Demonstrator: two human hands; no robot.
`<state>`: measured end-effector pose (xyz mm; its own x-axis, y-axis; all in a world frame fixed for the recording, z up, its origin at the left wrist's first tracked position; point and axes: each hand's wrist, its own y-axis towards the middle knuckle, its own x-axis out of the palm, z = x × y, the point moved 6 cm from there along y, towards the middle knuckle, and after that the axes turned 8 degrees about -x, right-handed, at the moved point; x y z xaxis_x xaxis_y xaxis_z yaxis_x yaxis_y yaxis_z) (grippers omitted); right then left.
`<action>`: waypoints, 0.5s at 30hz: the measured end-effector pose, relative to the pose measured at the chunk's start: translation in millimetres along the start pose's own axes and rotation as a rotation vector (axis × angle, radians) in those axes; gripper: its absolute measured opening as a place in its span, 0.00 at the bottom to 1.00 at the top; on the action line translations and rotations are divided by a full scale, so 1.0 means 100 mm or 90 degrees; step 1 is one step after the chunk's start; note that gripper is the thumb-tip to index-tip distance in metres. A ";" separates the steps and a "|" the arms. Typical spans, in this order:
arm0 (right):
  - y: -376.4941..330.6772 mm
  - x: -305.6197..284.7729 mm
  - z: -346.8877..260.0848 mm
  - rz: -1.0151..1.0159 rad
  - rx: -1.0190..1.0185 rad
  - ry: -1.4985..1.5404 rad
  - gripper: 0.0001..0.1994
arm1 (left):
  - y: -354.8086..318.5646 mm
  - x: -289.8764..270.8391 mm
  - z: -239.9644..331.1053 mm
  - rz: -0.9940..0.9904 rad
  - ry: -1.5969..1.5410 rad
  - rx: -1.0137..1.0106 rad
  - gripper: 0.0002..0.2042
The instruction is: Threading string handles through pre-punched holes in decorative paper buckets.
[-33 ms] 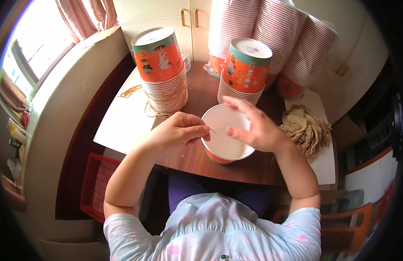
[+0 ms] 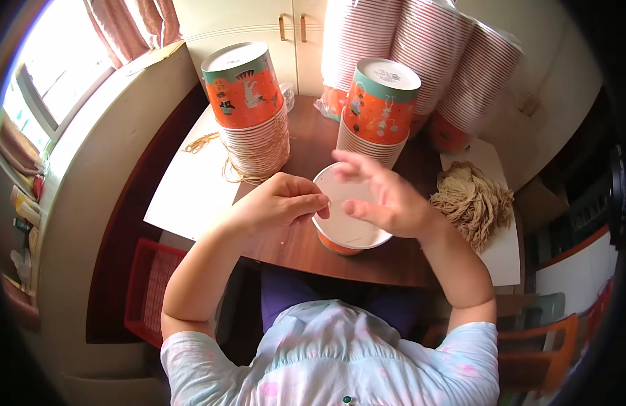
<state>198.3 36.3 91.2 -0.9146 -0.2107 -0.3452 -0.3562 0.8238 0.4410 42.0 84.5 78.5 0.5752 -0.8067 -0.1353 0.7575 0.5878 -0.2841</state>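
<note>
An orange paper cup (image 2: pixel 346 233) with a white inside stands on the brown table (image 2: pixel 292 250) in front of me. My left hand (image 2: pixel 279 201) pinches thumb and forefinger together at the cup's left rim. My right hand (image 2: pixel 387 196) hovers over the cup's right side with its fingers spread, hiding part of the rim. Whether a thin string runs between the fingers is too fine to tell.
Two stacks of upside-down orange cups stand behind, one at the left (image 2: pixel 248 108) and one at the right (image 2: pixel 377 108). Tall sleeves of cups (image 2: pixel 428 54) lean at the back. A bundle of tan strings (image 2: pixel 472 199) lies right, white paper (image 2: pixel 191 189) left, a red crate (image 2: pixel 147 287) below.
</note>
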 end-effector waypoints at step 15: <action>-0.05 0.04 0.00 0.086 0.076 -0.113 0.03 | 0.02 0.01 -0.03 0.021 -0.026 0.009 0.14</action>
<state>196.4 31.0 87.7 -0.9006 -0.0077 -0.4347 -0.1983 0.8971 0.3949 43.1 85.2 74.5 0.6122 -0.7836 -0.1057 0.7419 0.6155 -0.2658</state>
